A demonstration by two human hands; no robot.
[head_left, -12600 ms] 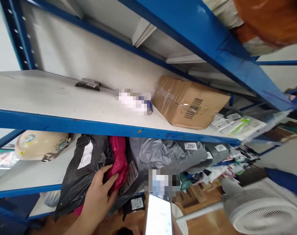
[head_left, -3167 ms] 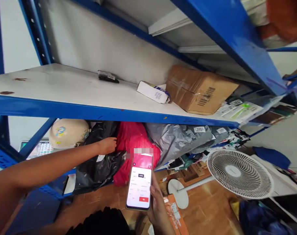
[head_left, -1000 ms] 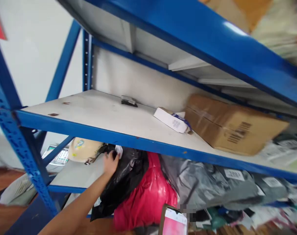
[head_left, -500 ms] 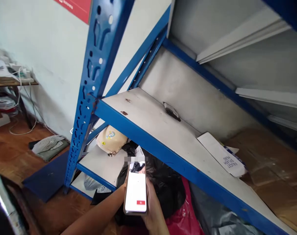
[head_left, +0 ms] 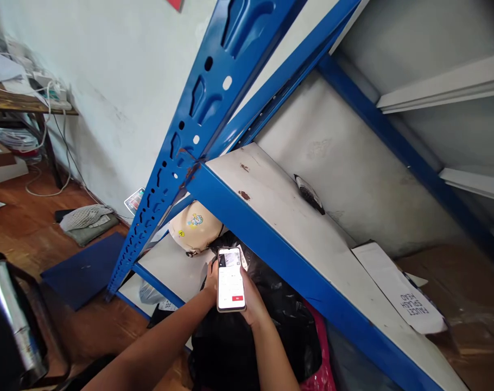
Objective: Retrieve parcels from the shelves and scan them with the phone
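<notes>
A smartphone (head_left: 230, 288) with a lit, mostly white screen and a red button near its bottom is held upright between both my hands. My left hand (head_left: 211, 278) closes round its left edge, with most fingers hidden behind it. Along the right edge, my right hand (head_left: 252, 301) grips it too, the thumb near the screen's side. Just beyond the phone lie black plastic bags (head_left: 279, 309), with a white label (head_left: 244, 259) partly covered by the phone. A cream helmet (head_left: 198, 225) with cartoon stickers sits on the lower shelf.
A blue metal rack (head_left: 271, 247) slants across the view, its upright post to the left. On its shelf are a white box marked "FAUCET SPLASH HEAD" (head_left: 397, 288), a small dark item (head_left: 309, 194) and cardboard (head_left: 462, 293). A chair (head_left: 21, 326) stands at lower left.
My view has shifted, so the rack's post appears farther right. The phone now sits higher in view, and its screen shows a different picture at the top. Both hands keep hold of it.
</notes>
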